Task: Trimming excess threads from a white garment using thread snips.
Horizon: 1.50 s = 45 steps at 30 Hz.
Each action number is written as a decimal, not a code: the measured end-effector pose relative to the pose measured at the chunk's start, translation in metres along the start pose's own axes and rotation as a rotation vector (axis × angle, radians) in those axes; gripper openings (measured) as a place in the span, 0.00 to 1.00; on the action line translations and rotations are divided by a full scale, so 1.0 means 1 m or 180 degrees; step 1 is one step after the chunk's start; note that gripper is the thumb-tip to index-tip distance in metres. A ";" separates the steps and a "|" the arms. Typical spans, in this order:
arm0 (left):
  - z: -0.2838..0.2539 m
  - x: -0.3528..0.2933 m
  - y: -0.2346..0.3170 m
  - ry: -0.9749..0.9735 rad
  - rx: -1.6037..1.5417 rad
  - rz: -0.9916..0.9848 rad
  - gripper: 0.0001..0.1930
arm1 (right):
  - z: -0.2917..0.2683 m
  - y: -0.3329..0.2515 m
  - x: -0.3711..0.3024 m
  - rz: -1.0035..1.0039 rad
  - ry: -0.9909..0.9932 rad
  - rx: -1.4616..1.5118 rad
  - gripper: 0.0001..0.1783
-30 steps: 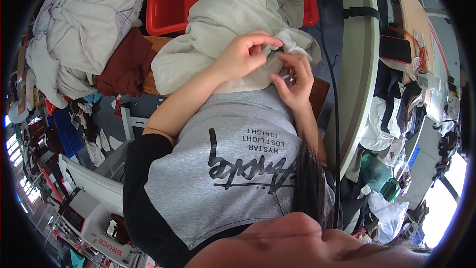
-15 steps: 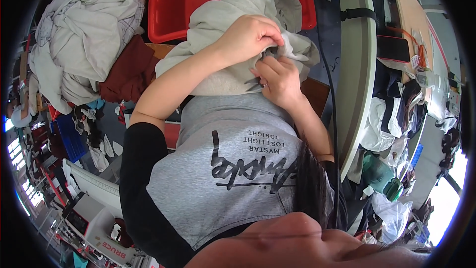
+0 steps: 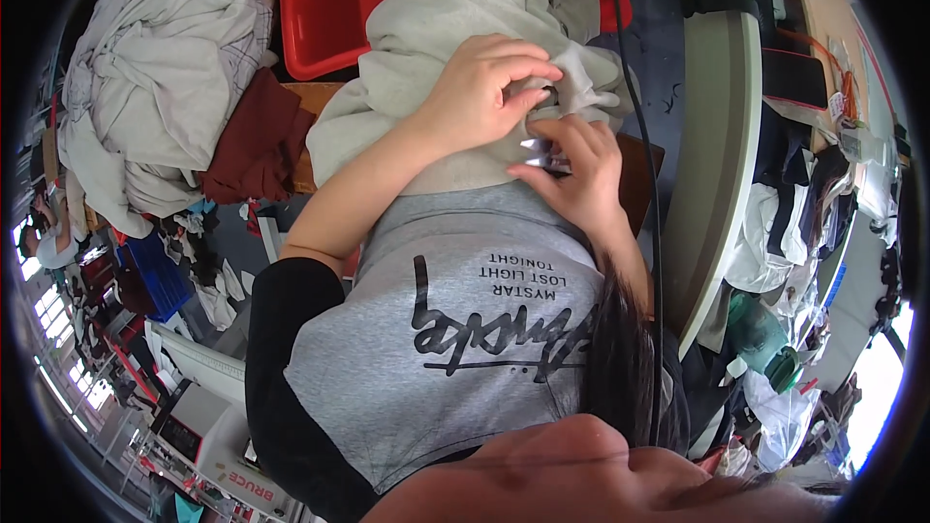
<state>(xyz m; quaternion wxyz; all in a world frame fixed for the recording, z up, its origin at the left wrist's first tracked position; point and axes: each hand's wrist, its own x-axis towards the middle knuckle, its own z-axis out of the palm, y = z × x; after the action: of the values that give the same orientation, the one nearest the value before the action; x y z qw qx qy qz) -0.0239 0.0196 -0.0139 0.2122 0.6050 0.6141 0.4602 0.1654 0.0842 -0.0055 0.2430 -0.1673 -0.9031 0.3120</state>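
A pale beige cloth garment (image 3: 426, 39) lies bunched across my lap, its far end over a red bin. My left hand (image 3: 489, 87) rests on it, thumb and fingers curved around a whitish fold (image 3: 578, 73) near the right side. A small dark bit shows by those fingertips, too small to name. Just below and to the right, my right hand (image 3: 586, 169) holds small metal thread snips (image 3: 542, 155) between thumb and fingers. Their shiny blades point left, over the cloth near my waist. The fingers partly cover the snips.
The red bin (image 3: 325, 29) stands ahead. To the left are a heap of pale cloth (image 3: 174, 68) and a dark red cloth (image 3: 257, 140). A black cable (image 3: 647, 165) hangs at the right, beside a light table edge (image 3: 722, 136). A sewing machine (image 3: 228, 455) stands lower left.
My right hand has drawn back slightly from the fold and its fingers have spread, showing more of the snips. My left thumb and fingers have loosened apart a little at the cloth.
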 end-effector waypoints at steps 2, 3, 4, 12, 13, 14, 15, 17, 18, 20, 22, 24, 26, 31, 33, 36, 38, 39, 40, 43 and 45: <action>-0.001 -0.009 0.004 0.0016 0.0315 0.0123 0.21 | -0.008 -0.001 0.004 0.0017 -0.0069 0.0063 0.15; -0.001 -0.014 0.009 0.0019 0.0451 0.0060 0.27 | -0.011 0.000 0.005 -0.0004 0.0171 0.0067 0.18; 0.000 -0.017 0.011 0.0024 0.0590 0.0000 0.32 | -0.011 0.001 0.005 -0.0028 0.0410 0.0071 0.20; 0.007 -0.019 0.005 -0.0027 0.0592 0.0007 0.38 | 0.006 0.018 0.006 -0.0325 0.0547 -0.1281 0.14; 0.008 -0.019 0.005 -0.0028 0.0592 0.0042 0.38 | 0.008 0.020 0.007 -0.0325 0.0544 -0.1281 0.14; 0.008 -0.019 0.005 -0.0027 0.0591 0.0040 0.38 | 0.009 0.021 0.008 -0.0331 0.0573 -0.1334 0.13; 0.008 -0.018 0.005 -0.0034 0.0592 0.0029 0.37 | 0.011 0.022 0.008 -0.0337 0.0600 -0.1386 0.12; 0.008 -0.018 0.005 -0.0040 0.0592 0.0016 0.37 | 0.012 0.021 0.010 -0.0312 0.0566 -0.1426 0.12; 0.008 -0.018 0.005 -0.0046 0.0600 0.0006 0.37 | 0.012 0.021 0.011 -0.0292 0.0536 -0.1461 0.12; 0.008 -0.018 0.005 -0.0047 0.0610 -0.0004 0.37 | 0.013 0.021 0.013 -0.0326 0.0554 -0.1459 0.12; 0.008 -0.018 0.005 -0.0048 0.0601 -0.0041 0.37 | 0.013 0.021 0.013 -0.0357 0.0571 -0.1460 0.12; 0.007 -0.019 0.006 -0.0043 0.0594 -0.0046 0.37 | 0.013 0.023 0.011 -0.0295 0.0564 -0.1386 0.12; 0.007 -0.020 0.006 -0.0037 0.0587 -0.0055 0.37 | 0.014 0.022 0.009 -0.0273 0.0607 -0.1396 0.12; 0.006 -0.018 0.006 -0.0134 0.0560 -0.0092 0.38 | 0.014 0.022 0.012 -0.0249 0.0530 -0.1398 0.12; 0.006 -0.018 0.005 -0.0113 0.0584 -0.0070 0.38 | 0.014 0.023 0.015 -0.0386 0.0553 -0.1377 0.11; 0.005 -0.019 0.004 -0.0098 0.0604 -0.0067 0.38 | 0.013 0.027 0.018 -0.0529 0.0488 -0.1287 0.10; 0.005 -0.019 0.004 -0.0103 0.0602 -0.0082 0.38 | 0.011 0.029 0.020 -0.0586 0.0455 -0.1270 0.10; 0.005 -0.019 0.004 -0.0117 0.0573 -0.0081 0.38 | 0.011 0.030 0.020 -0.0635 0.0425 -0.1262 0.10; 0.006 -0.018 0.004 -0.0131 0.0546 -0.0079 0.38 | 0.011 0.031 0.021 -0.0632 0.0425 -0.1267 0.10; 0.008 -0.019 0.001 -0.0114 0.0539 -0.0081 0.38 | 0.014 0.031 0.021 -0.0642 0.0441 -0.1370 0.10; 0.007 -0.019 0.001 -0.0114 0.0555 -0.0100 0.38 | 0.015 0.030 0.022 -0.0622 0.0319 -0.1448 0.09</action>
<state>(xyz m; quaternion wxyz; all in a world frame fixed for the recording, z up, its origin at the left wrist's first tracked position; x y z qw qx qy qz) -0.0141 0.0033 -0.0219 0.1769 0.6196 0.6574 0.3907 0.1436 0.1088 -0.0279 0.2726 -0.1449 -0.9488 0.0672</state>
